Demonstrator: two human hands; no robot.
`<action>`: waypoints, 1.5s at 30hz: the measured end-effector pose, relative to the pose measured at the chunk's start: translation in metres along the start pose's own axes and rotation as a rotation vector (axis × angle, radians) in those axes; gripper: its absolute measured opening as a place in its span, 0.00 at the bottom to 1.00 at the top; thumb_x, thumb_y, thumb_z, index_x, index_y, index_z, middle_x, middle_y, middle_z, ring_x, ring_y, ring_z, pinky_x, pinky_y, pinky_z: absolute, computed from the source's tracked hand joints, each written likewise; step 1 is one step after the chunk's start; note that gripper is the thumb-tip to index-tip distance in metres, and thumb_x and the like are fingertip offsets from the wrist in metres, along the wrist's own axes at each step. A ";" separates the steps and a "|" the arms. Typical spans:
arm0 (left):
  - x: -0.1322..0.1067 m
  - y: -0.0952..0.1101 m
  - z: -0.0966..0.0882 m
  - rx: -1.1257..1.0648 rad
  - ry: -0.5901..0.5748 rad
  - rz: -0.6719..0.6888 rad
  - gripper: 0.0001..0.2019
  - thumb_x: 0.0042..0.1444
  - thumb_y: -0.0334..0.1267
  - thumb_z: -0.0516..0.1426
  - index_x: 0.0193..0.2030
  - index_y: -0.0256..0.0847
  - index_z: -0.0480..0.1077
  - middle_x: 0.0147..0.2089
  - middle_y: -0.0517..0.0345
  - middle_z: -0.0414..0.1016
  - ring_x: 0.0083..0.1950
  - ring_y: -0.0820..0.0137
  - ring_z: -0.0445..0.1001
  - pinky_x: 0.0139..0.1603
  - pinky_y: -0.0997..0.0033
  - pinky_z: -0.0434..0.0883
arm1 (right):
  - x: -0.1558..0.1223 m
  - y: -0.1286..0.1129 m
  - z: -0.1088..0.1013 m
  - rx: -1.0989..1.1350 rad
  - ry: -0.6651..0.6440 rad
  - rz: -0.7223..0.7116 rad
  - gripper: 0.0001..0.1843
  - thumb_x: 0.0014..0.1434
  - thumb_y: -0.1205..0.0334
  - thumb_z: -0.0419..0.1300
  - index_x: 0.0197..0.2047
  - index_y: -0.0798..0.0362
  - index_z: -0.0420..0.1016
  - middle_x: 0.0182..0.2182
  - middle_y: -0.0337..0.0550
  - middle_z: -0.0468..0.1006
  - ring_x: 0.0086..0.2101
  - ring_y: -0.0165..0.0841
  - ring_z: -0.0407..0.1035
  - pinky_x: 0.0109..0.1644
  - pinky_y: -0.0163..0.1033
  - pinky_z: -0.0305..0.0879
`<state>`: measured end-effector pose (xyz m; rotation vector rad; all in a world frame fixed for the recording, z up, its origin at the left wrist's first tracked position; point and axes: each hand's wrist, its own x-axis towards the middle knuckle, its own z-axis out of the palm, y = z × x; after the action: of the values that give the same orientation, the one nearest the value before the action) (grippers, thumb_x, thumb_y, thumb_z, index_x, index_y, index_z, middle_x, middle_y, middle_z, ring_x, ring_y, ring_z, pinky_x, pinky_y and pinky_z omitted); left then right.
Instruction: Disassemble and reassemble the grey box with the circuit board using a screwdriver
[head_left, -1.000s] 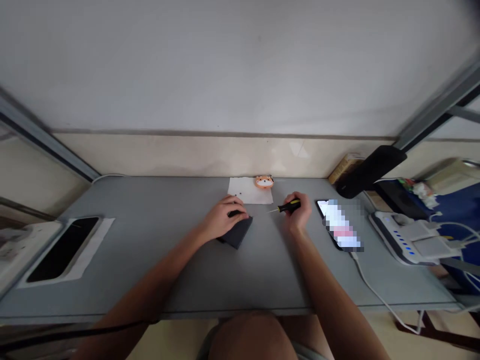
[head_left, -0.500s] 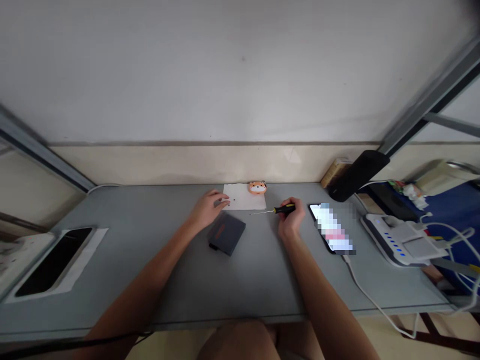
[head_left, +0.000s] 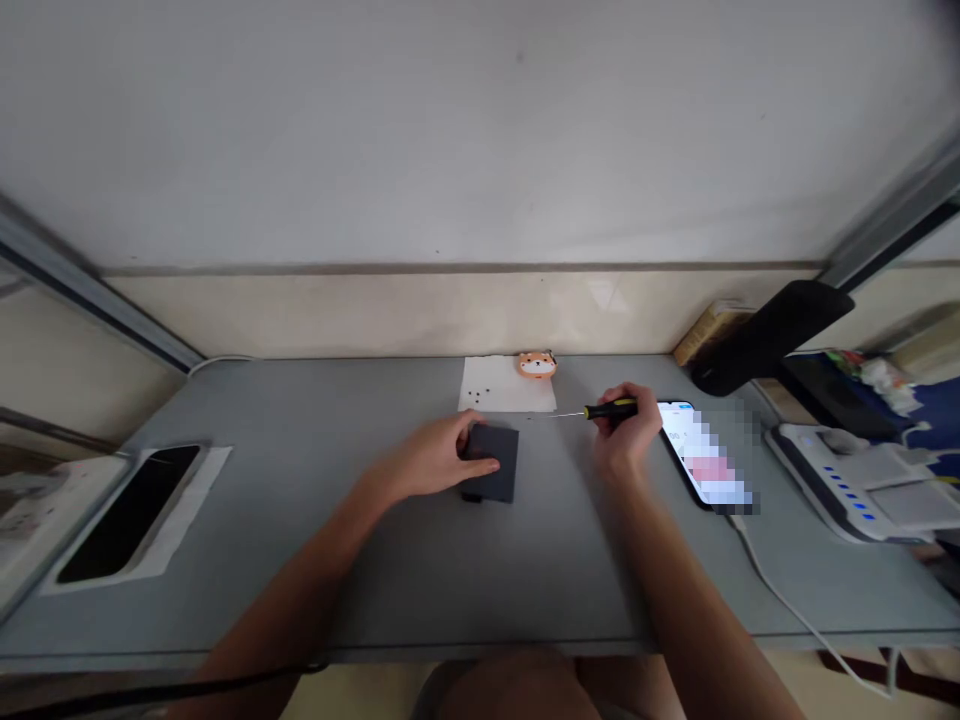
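Note:
My left hand grips the left side of a flat dark grey box-like device on the desk, thumb lying over its top face. Closed around the black and yellow handle of a screwdriver is my right hand; the thin shaft points left, its tip above the desk near the paper. Several tiny dark screw-like pieces lie on a white sheet of paper behind the device. An orange and white animal-faced case sits on the sheet's right corner.
Right of my right hand lies a lit phone with a white cable. Further right are a power strip and a leaning black cylinder by a small box. A dark phone lies at left.
My left hand has come off the paper and taken hold of the device, which is now turned straighter. The right hand still holds the screwdriver. The view has shifted slightly.

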<state>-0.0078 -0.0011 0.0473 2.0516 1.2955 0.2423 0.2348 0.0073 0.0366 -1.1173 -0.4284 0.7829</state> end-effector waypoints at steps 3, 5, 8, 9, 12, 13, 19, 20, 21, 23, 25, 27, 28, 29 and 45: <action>-0.002 0.017 0.009 0.168 0.151 -0.196 0.20 0.61 0.59 0.57 0.45 0.42 0.71 0.32 0.54 0.77 0.33 0.57 0.76 0.31 0.65 0.63 | -0.007 -0.008 0.001 -0.015 0.064 -0.100 0.12 0.46 0.55 0.55 0.17 0.50 0.62 0.16 0.35 0.63 0.19 0.27 0.57 0.20 0.33 0.47; -0.005 0.019 0.008 0.247 0.159 -0.250 0.21 0.65 0.58 0.52 0.36 0.42 0.71 0.28 0.53 0.76 0.32 0.56 0.76 0.30 0.65 0.62 | -0.012 -0.015 -0.002 -0.097 -0.042 -0.259 0.15 0.48 0.56 0.55 0.14 0.50 0.63 0.14 0.36 0.61 0.19 0.27 0.56 0.22 0.35 0.49; -0.010 0.004 -0.004 0.176 0.013 -0.169 0.20 0.67 0.55 0.51 0.37 0.43 0.73 0.29 0.55 0.76 0.31 0.59 0.76 0.30 0.66 0.64 | -0.020 -0.026 -0.006 -0.339 -0.312 -0.454 0.18 0.49 0.58 0.54 0.10 0.50 0.63 0.12 0.36 0.60 0.18 0.27 0.56 0.23 0.36 0.50; -0.011 -0.003 -0.009 0.100 -0.037 -0.111 0.18 0.64 0.55 0.55 0.46 0.44 0.73 0.33 0.56 0.78 0.34 0.60 0.77 0.31 0.66 0.66 | -0.023 -0.028 -0.007 -0.419 -0.380 -0.472 0.18 0.49 0.59 0.54 0.10 0.50 0.63 0.11 0.36 0.60 0.17 0.27 0.55 0.22 0.36 0.49; -0.012 -0.019 -0.019 -0.014 -0.103 0.070 0.38 0.50 0.51 0.68 0.67 0.48 0.63 0.55 0.51 0.76 0.46 0.58 0.80 0.38 0.66 0.72 | -0.031 -0.033 -0.005 -0.559 -0.542 -0.477 0.19 0.50 0.59 0.53 0.10 0.50 0.62 0.10 0.36 0.59 0.15 0.26 0.54 0.21 0.36 0.48; -0.012 -0.022 -0.019 -0.009 -0.084 0.121 0.40 0.48 0.48 0.70 0.67 0.50 0.62 0.61 0.50 0.72 0.49 0.57 0.79 0.41 0.65 0.74 | -0.034 -0.033 -0.004 -0.579 -0.585 -0.477 0.20 0.50 0.58 0.53 0.09 0.50 0.62 0.09 0.36 0.59 0.15 0.27 0.54 0.21 0.36 0.48; -0.002 -0.012 0.004 0.042 0.065 0.263 0.26 0.47 0.42 0.70 0.52 0.47 0.68 0.54 0.52 0.74 0.51 0.55 0.78 0.47 0.59 0.76 | -0.044 -0.025 0.001 -0.615 -0.615 -0.596 0.20 0.52 0.61 0.51 0.10 0.50 0.61 0.09 0.35 0.60 0.14 0.26 0.56 0.20 0.36 0.48; 0.000 -0.010 0.008 0.057 0.094 0.268 0.25 0.46 0.43 0.71 0.50 0.46 0.68 0.52 0.52 0.75 0.50 0.54 0.78 0.47 0.57 0.76 | -0.044 -0.024 0.000 -0.608 -0.579 -0.651 0.20 0.52 0.62 0.51 0.10 0.50 0.61 0.10 0.35 0.61 0.14 0.26 0.56 0.21 0.36 0.48; 0.002 -0.008 0.012 0.075 0.122 0.266 0.26 0.45 0.45 0.72 0.49 0.46 0.69 0.51 0.51 0.75 0.50 0.52 0.78 0.47 0.55 0.76 | -0.044 -0.023 -0.001 -0.595 -0.537 -0.704 0.20 0.52 0.63 0.51 0.10 0.50 0.61 0.10 0.35 0.61 0.15 0.26 0.56 0.21 0.36 0.49; 0.005 -0.007 0.018 0.112 0.168 0.247 0.27 0.44 0.48 0.72 0.49 0.45 0.68 0.52 0.48 0.75 0.52 0.50 0.77 0.50 0.51 0.75 | -0.043 -0.022 -0.005 -0.541 -0.427 -0.796 0.20 0.53 0.65 0.52 0.11 0.50 0.61 0.11 0.35 0.62 0.15 0.26 0.57 0.21 0.36 0.49; 0.007 -0.007 0.023 0.141 0.193 0.220 0.30 0.45 0.50 0.72 0.51 0.44 0.68 0.54 0.47 0.74 0.54 0.49 0.77 0.53 0.50 0.75 | -0.042 -0.020 -0.007 -0.455 -0.301 -0.850 0.20 0.54 0.67 0.52 0.12 0.50 0.64 0.11 0.35 0.64 0.16 0.27 0.58 0.22 0.36 0.50; 0.008 -0.009 0.027 0.167 0.202 0.199 0.32 0.47 0.51 0.72 0.55 0.43 0.68 0.56 0.46 0.73 0.56 0.49 0.76 0.56 0.50 0.74 | -0.045 -0.016 -0.007 -0.371 -0.236 -0.862 0.20 0.57 0.68 0.51 0.14 0.51 0.66 0.12 0.35 0.65 0.16 0.27 0.58 0.22 0.36 0.50; 0.009 -0.010 0.028 0.183 0.202 0.193 0.34 0.47 0.52 0.72 0.57 0.42 0.67 0.57 0.46 0.72 0.58 0.49 0.75 0.57 0.50 0.73 | -0.048 -0.014 -0.006 -0.352 -0.254 -0.856 0.21 0.58 0.69 0.50 0.15 0.51 0.67 0.12 0.35 0.65 0.16 0.26 0.58 0.22 0.36 0.51; 0.009 -0.011 0.029 0.198 0.198 0.188 0.36 0.46 0.52 0.72 0.58 0.42 0.67 0.58 0.46 0.72 0.59 0.49 0.75 0.59 0.49 0.73 | -0.052 -0.012 -0.004 -0.354 -0.307 -0.846 0.21 0.59 0.69 0.50 0.16 0.51 0.68 0.13 0.35 0.65 0.16 0.26 0.59 0.22 0.36 0.51; 0.007 -0.018 0.010 0.253 0.091 0.184 0.44 0.48 0.51 0.73 0.70 0.51 0.61 0.62 0.49 0.70 0.60 0.50 0.73 0.61 0.52 0.71 | -0.042 -0.016 -0.002 -0.573 -0.356 -0.687 0.20 0.57 0.64 0.49 0.14 0.50 0.66 0.12 0.36 0.63 0.17 0.28 0.58 0.22 0.36 0.52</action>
<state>-0.0126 0.0050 0.0267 2.4041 1.2434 0.2689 0.2132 -0.0283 0.0532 -1.2355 -1.3181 0.2353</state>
